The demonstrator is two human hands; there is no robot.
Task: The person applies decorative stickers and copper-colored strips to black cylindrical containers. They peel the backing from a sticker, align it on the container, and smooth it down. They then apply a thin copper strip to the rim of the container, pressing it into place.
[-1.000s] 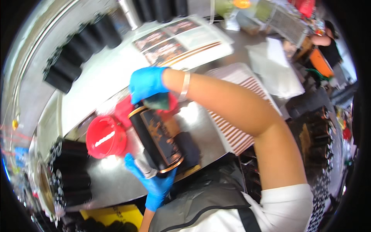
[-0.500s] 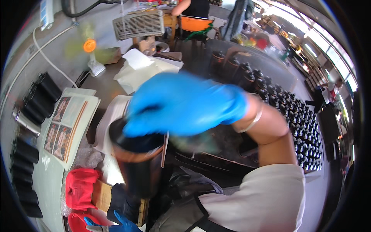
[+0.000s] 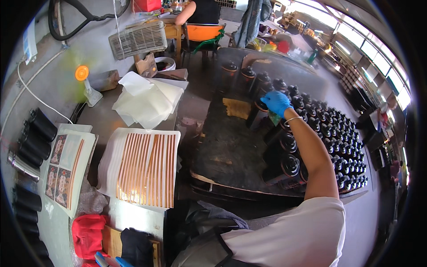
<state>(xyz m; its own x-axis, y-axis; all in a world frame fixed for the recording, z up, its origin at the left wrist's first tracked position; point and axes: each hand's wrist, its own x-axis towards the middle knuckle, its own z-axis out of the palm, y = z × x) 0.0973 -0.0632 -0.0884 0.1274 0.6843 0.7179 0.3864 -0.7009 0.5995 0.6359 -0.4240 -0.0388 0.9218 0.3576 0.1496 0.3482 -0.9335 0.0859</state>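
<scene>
My right hand (image 3: 276, 103), in a blue glove, reaches across to the dark work table and closes over the top of a black canister (image 3: 255, 118). This canister stands upright at the near left edge of a crowd of knob-topped black canisters (image 3: 329, 129). Only the fingertips of my left hand (image 3: 119, 261), also blue-gloved, show at the lower edge, with a greyish strip between them that I cannot make out. They lie beside a black cloth (image 3: 137, 247) and a red cloth (image 3: 89, 233).
A sheet of copper-coloured strips (image 3: 147, 169) lies at the left, below white paper sheets (image 3: 149, 98). Printed sheets (image 3: 66, 171) lean near black cylinders (image 3: 35, 135) along the wall. A small orange fan (image 3: 82, 73) stands behind. A person (image 3: 202, 12) sits in an orange-backed chair (image 3: 204, 31).
My right hand has moved away, rightward, carrying the copper-banded black canister from close in front of me to the table with the others. The sheet of copper strips is now uncovered.
</scene>
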